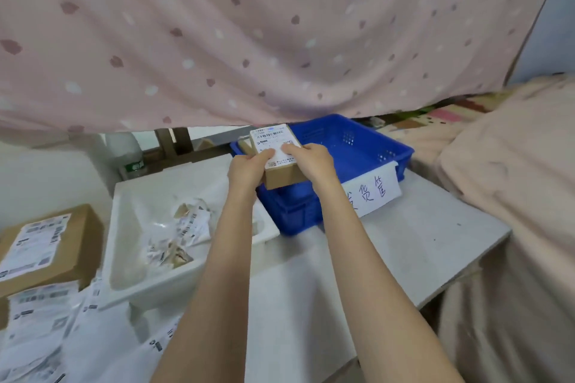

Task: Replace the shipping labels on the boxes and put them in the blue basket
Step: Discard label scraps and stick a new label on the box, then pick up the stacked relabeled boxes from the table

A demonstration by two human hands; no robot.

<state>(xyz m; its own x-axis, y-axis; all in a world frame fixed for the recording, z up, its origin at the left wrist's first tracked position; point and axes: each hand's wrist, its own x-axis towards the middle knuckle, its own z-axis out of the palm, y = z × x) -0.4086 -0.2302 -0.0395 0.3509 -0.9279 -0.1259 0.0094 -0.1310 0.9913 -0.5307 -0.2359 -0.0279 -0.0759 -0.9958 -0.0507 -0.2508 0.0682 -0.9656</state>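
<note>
Head view: both arms stretched forward over the white table (420, 227), holding a small cardboard box (281, 176) up above the near-left corner of the blue basket (367, 146). Left hand (247, 169) curled round the box's left edge, thumb pressed flat on the white shipping label (273, 141) that covers the top face. Right hand (312, 162) clamped on the right edge, thumb also down on the label, remaining fingers wrapped out of sight behind the box. Box tilted, far end raised, not yet touching the basket floor. On the basket's near wall, a white paper sign (373, 194) with handwritten characters. Just left of the basket, a white tray (130, 205) with crumpled, torn-off label scraps (186, 227) lying inside. Far left on the table, a larger cardboard box (46, 246) carrying its own label, and below it a loose spread of label sheets (46, 320). Overhead, a pink dotted curtain (249, 34) hanging across the back.
</note>
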